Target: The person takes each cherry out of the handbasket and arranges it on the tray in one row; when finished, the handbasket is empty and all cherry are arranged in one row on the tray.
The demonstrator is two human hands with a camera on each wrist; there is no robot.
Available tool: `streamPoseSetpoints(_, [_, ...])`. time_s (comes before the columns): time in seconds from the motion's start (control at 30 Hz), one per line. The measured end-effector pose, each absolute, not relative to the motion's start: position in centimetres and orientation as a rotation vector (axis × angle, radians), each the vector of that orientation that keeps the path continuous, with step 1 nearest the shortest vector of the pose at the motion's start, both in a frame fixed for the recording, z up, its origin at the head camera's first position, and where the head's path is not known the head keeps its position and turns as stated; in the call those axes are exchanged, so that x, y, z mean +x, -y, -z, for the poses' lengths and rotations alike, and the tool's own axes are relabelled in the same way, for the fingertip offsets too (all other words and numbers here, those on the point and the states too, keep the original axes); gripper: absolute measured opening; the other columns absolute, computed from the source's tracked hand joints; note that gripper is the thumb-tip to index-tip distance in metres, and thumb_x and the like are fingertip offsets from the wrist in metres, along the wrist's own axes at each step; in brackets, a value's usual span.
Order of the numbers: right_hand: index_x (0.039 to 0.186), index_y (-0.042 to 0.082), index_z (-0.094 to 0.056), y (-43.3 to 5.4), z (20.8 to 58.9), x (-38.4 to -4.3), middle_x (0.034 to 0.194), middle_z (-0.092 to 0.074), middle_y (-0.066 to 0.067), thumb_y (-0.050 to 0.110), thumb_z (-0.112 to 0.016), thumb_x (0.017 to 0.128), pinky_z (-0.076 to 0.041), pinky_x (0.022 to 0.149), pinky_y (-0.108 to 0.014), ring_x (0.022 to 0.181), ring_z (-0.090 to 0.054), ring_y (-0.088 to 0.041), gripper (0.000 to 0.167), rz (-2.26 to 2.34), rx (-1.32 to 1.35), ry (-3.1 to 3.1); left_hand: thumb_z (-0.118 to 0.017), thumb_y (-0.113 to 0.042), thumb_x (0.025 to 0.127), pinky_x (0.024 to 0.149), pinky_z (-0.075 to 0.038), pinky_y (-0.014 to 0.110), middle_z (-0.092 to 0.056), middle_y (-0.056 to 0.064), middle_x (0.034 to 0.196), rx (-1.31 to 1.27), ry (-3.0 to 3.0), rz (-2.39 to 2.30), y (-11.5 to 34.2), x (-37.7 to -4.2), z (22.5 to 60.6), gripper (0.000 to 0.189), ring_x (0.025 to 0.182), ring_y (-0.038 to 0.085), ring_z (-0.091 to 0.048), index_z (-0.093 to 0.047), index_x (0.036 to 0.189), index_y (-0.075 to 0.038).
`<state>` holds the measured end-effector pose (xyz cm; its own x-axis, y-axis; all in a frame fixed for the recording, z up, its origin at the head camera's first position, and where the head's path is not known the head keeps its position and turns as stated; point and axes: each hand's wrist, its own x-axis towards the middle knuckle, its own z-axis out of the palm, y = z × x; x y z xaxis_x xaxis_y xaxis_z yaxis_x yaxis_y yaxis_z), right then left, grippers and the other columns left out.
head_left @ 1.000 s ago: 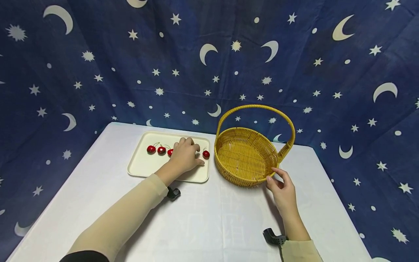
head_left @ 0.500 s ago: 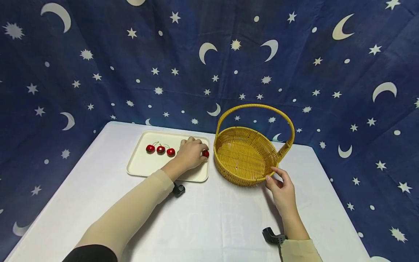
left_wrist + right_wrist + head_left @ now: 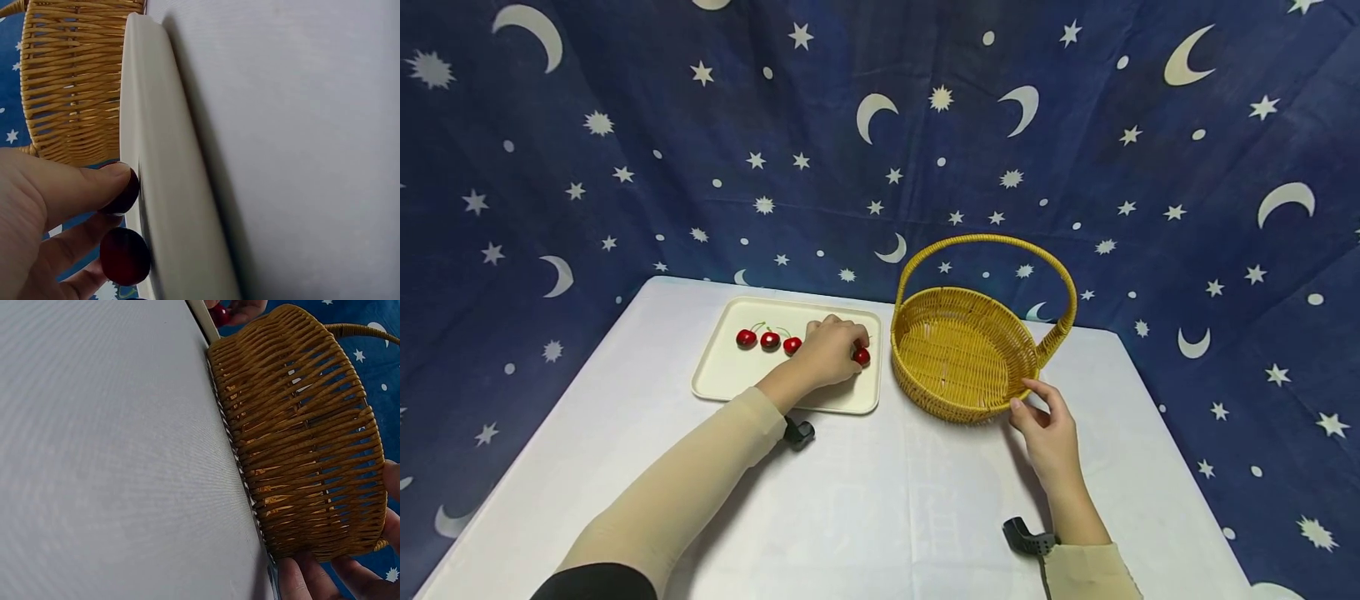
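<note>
My left hand [image 3: 829, 352] is over the right part of a cream tray [image 3: 722, 379], its thumb and fingers pinching a dark red cherry [image 3: 861, 357]. The left wrist view shows the thumb pressed on that cherry [image 3: 125, 194], with another cherry [image 3: 125, 256] close beside it. Left of the hand lie more cherries [image 3: 747, 339] with thin stems, in a row; the hand partly covers the row. My right hand [image 3: 1051, 429] grips the front right rim of a yellow wicker basket [image 3: 955, 358] between thumb and fingers. In the right wrist view, fingertips [image 3: 294, 578] touch the basket's woven side.
The basket's tall arched handle [image 3: 985, 240] rises over it, right of the tray. Both stand on a white-covered table [image 3: 865, 508]. A dark blue cloth [image 3: 820, 125] with moons and stars hangs behind and at the sides.
My left hand has moved right to the end cherry, taken it between thumb and fingers, and shifted slightly back left with it. The right hand stays on the basket rim.
</note>
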<state>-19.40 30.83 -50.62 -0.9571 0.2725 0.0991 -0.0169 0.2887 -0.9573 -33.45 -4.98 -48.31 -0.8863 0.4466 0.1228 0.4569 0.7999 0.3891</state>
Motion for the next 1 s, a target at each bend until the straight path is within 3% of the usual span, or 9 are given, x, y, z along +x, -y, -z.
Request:
streamPoseSetpoints(0.6, [0.15, 0.002, -0.054, -30.7, 50.9, -19.4, 0.167, -0.042, -0.014, 0.013, -0.068, 0.106, -0.06, 0.082, -0.014, 0.105, -0.068, 0.004, 0.048, -1.744, -0.222, 2.295, -0.088, -0.024, 0.084, 0.099, -0.04, 0.055, -0.077, 0.002, 0.123, -0.726, 2.936, 0.71, 6.2, -33.0, 47.9, 0.046, 0.122, 0.03, -0.06, -0.074, 0.127, -0.02])
streamPoseSetpoints(0.9, [0.154, 0.004, -0.053, -30.9, 50.7, -19.4, 0.167, -0.04, -0.016, 0.014, -0.067, 0.107, -0.059, 0.081, -0.012, 0.102, -0.065, 0.011, 0.05, -1.723, -0.236, 2.316, -0.083, -0.021, 0.091, 0.11, -0.038, 0.06, -0.072, 0.005, 0.14, -0.625, 2.839, 0.853, 9.6, -31.8, 45.0, 0.044, 0.139, 0.035, -0.054, -0.072, 0.133, -0.017])
streamPoseSetpoints(1.0, [0.156, 0.01, -0.053, -30.9, 50.4, -19.0, 0.168, -0.041, -0.012, 0.022, -0.067, 0.108, -0.057, 0.081, -0.01, 0.112, -0.067, 0.002, 0.051, -1.67, -0.295, 2.385, -0.078, -0.024, 0.096, 0.117, -0.037, 0.062, -0.069, 0.009, 0.143, -0.539, 2.787, 0.911, 11.1, -30.9, 43.8, 0.042, 0.144, 0.038, -0.051, -0.071, 0.136, -0.013])
